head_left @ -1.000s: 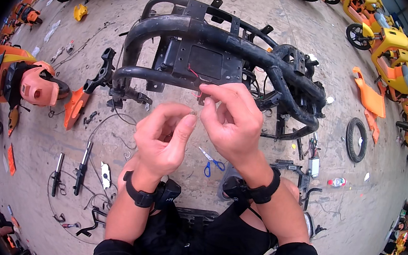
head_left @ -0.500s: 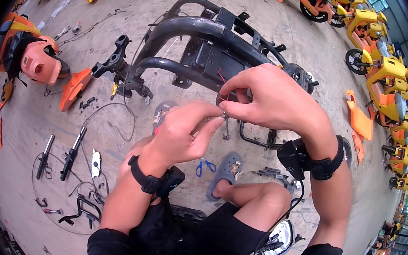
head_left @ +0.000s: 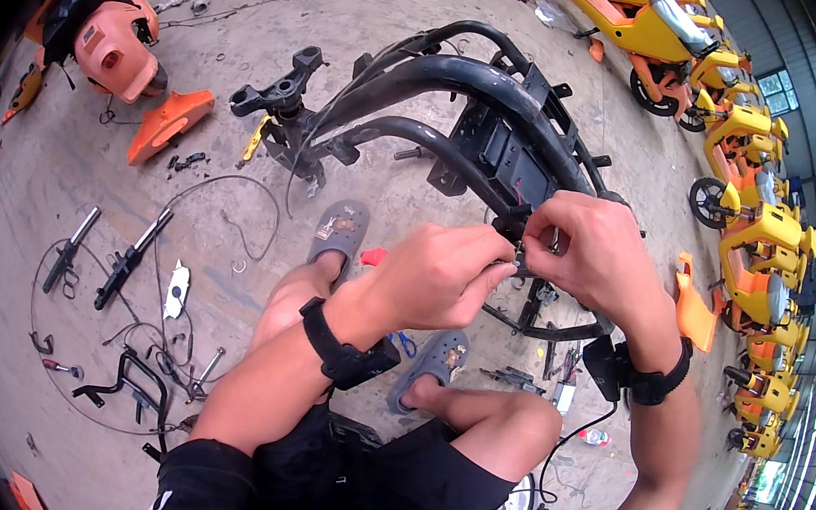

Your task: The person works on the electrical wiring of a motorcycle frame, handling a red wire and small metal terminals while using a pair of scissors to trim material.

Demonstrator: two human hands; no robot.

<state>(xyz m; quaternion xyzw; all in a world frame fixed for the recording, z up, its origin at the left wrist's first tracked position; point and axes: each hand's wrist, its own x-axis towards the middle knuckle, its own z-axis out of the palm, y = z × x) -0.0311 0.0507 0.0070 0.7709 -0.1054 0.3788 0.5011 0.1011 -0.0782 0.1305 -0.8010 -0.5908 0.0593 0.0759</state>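
Both of my hands meet just in front of a black tubular scooter frame (head_left: 449, 73), their fingertips almost touching. My left hand (head_left: 441, 274) is closed in a pinch; what sits between its thumb and finger is too small to make out. My right hand (head_left: 589, 256) pinches too, with thumb and index finger bent round what looks like a thin wire, largely hidden by the fingers. A dark box-like tray (head_left: 509, 161) lies within the frame tubes, just beyond the right hand. Each wrist wears a black strap with a small device.
Blue-handled scissors (head_left: 405, 343) lie by my shoe. On the floor to the left are shock absorbers (head_left: 133, 259), loose cables, a black bracket (head_left: 127, 384) and an orange panel (head_left: 171, 127). An orange scooter (head_left: 114, 50) stands far left; yellow scooters (head_left: 743, 142) line the right.
My view has turned, so the frame appears farther right and lower. Both hands remain pinched close together and now appear lower and to the right, against the frame's near end.
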